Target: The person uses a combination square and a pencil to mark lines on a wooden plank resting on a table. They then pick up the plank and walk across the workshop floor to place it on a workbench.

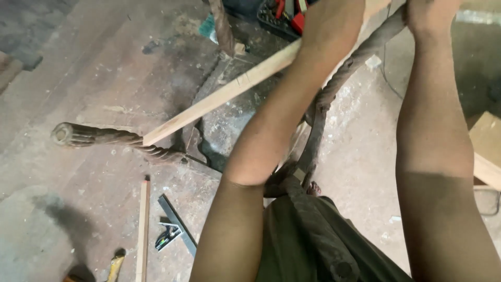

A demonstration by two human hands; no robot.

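Both my arms reach up to the top edge of the view, where the fingers are cut off. My left hand (334,13) lies over a long pale wooden strip (219,96) that slants from the middle left up to the top. My right hand (430,10) shows only its wrist and heel, beside a dark twisted wooden leg (355,62). That leg belongs to a dusty turned-wood frame; another twisted leg (104,138) points left, and a dark rail (318,235) runs across my lap.
On the dusty concrete floor at lower left lie a thin wooden strip (142,230), a metal combination square (175,230) and a yellow-handled tool (116,263). A black crate with red tools (284,15) stands at the top. A pale wooden block (488,151) sits at the right edge.
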